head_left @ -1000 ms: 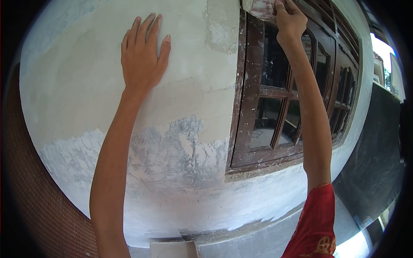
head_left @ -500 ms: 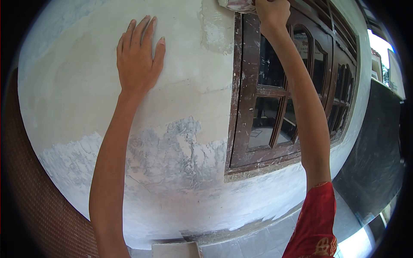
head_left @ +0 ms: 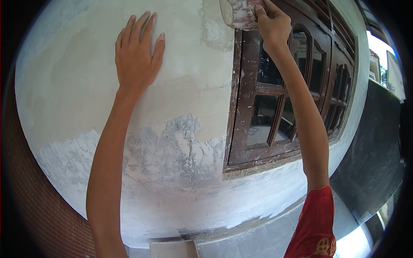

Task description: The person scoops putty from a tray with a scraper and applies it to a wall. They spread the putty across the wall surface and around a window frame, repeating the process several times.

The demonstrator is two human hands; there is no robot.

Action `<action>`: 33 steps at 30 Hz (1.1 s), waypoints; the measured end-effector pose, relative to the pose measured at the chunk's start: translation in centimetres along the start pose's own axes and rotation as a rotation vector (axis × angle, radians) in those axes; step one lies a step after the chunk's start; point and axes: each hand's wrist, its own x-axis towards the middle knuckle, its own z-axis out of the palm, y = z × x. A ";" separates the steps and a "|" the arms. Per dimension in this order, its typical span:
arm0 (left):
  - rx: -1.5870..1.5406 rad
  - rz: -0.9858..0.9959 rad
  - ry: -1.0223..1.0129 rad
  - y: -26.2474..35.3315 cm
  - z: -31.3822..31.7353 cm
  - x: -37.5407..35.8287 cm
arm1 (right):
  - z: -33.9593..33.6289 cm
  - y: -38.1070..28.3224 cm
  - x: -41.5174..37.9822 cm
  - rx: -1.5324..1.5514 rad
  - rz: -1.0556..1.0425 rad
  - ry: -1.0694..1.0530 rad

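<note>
My left hand (head_left: 137, 53) lies flat against the wall (head_left: 185, 62), fingers stretched upward and thumb apart, holding nothing. At the top of the view my right hand (head_left: 275, 26) grips a reddish tool smeared with white (head_left: 244, 15). It has a broad, pale, rounded end on the left; its exact kind I cannot make out. This tool is beside a rough patch of filler (head_left: 216, 30) on the wall and overlaps the upper corner of the window frame (head_left: 238, 56). Some of its top lies beyond the picture edge.
A brown wooden window (head_left: 262, 88) with glass panes and paint specks fills the right side. Lower down, the wall has grey-white peeling patches (head_left: 180, 150). A pale box-like object (head_left: 174, 249) stands at the bottom, near grey floor tiles (head_left: 254, 234). Dark panel (head_left: 372, 146) at right.
My right hand and the smeared tool have come slightly lower, so more of the tool shows. My left hand stays flat on the wall; the view has shifted a little.
</note>
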 end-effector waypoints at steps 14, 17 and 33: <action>-0.012 0.020 0.016 -0.2 0.0 0.1 | -1.6 1.8 -1.4 -0.067 0.079 0.051; 0.028 0.006 0.009 0.0 0.0 0.1 | -4.1 4.6 0.2 0.101 0.119 0.142; 0.017 0.015 0.006 -0.2 0.2 -0.1 | -1.4 3.2 -2.0 0.443 0.133 -0.082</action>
